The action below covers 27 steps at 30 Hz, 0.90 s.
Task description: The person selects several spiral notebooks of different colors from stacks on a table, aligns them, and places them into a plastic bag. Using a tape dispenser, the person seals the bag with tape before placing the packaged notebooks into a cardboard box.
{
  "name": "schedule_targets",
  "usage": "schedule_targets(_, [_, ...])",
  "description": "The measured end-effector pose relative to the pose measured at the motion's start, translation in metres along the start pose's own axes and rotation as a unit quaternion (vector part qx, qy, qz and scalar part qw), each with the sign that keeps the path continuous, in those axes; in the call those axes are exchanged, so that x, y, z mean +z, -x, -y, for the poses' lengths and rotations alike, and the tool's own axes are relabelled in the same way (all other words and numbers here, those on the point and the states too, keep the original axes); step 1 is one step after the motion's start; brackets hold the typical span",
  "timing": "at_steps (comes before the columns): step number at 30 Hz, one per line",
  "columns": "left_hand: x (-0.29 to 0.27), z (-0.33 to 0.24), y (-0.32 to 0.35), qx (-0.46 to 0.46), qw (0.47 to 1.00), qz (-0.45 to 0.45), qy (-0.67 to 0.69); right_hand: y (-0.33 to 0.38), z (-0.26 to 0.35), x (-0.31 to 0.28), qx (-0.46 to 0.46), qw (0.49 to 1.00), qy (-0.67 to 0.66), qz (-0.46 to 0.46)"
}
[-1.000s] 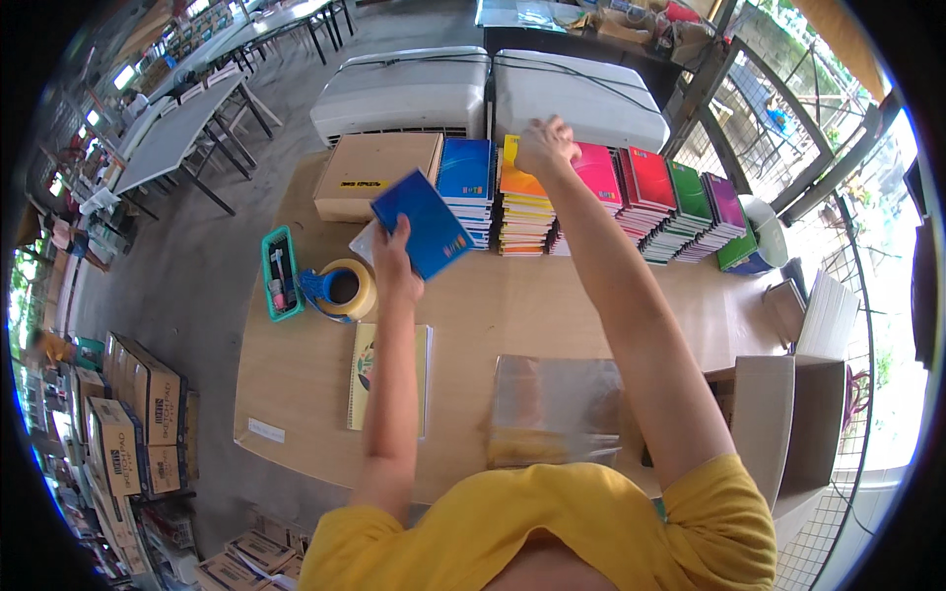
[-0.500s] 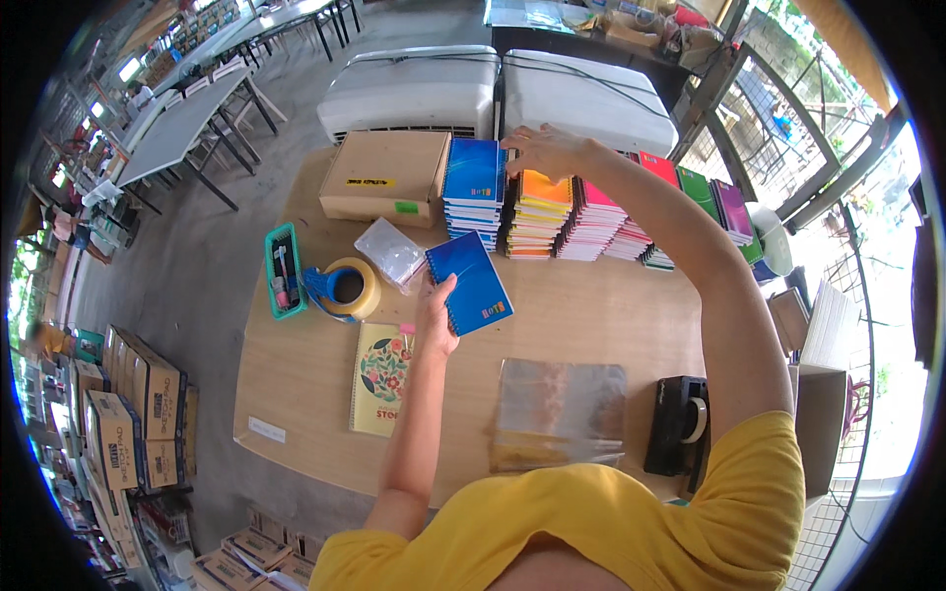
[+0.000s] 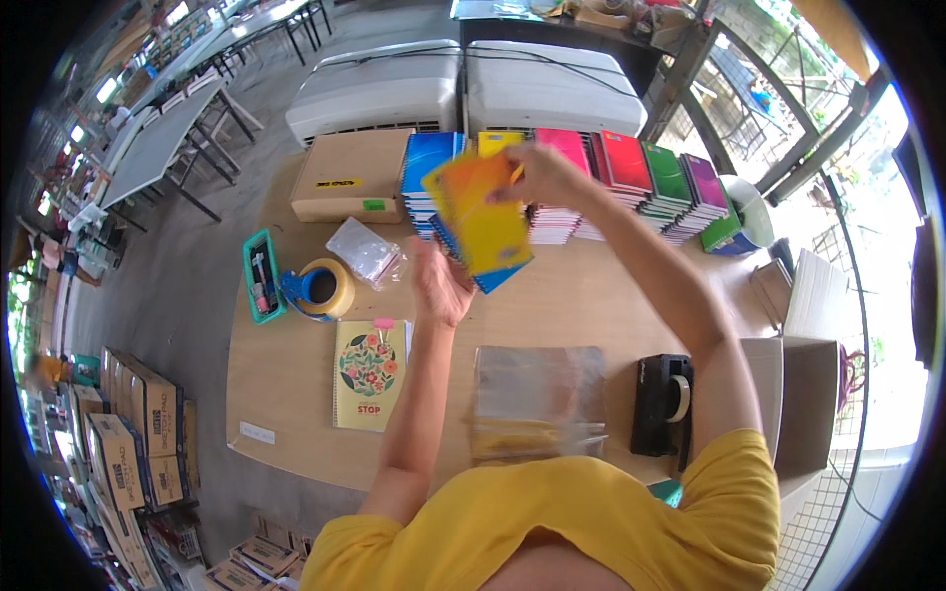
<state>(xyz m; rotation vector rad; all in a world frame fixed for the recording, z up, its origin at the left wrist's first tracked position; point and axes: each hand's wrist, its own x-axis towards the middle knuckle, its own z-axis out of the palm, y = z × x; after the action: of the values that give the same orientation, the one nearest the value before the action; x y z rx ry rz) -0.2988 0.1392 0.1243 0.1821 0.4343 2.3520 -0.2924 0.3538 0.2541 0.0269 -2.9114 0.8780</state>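
My left hand [image 3: 443, 283] grips a blue spiral notebook [image 3: 503, 279] from its left side, over the middle of the table. Over it lies a yellow-orange spiral notebook [image 3: 483, 222], pinched at its upper right by my right hand [image 3: 540, 177] and slightly blurred. It covers most of the blue cover. Behind them stand stacks of notebooks in a row: blue [image 3: 432, 158], yellow [image 3: 500, 143], pink [image 3: 564, 148], red [image 3: 625, 163], green [image 3: 667, 173] and purple [image 3: 706, 183]. My right forearm hides parts of the pink and red stacks.
A cardboard box [image 3: 347, 197], plastic packet [image 3: 366, 253], teal pen tray [image 3: 260, 295] and tape roll [image 3: 330, 286] stand left. Nearer lie a floral notebook [image 3: 367, 399], clear plastic sleeves [image 3: 539, 389] and a black tape dispenser [image 3: 650, 409]. An open carton [image 3: 808, 404] is at right.
My right hand has come from the stacks toward me with a yellow-orange notebook, now laid over the blue one. The left hand still holds the blue notebook. The view has shifted slightly right.
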Motion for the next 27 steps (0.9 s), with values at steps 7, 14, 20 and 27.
schedule_targets(7, [-0.051, 0.039, 0.001, -0.084, 0.994, -0.070, -0.007, 0.040, -0.140, -0.029, 0.235, 0.938, 0.072, -0.245])
schedule_targets(14, [-0.046, 0.068, -0.012, -0.081, 0.995, -0.054, -0.027, -0.025, -0.128, -0.019, 0.361, 0.914, 0.153, -0.100])
schedule_targets(20, [-0.037, 0.062, -0.010, -0.037, 0.977, -0.099, -0.183, -0.013, -0.129, -0.037, 0.352, 0.914, 0.038, -0.199])
schedule_targets(27, [-0.049, 0.059, -0.003, -0.076, 0.996, 0.015, -0.049, 0.073, -0.059, 0.008, 0.182, 0.902, -0.354, -0.166])
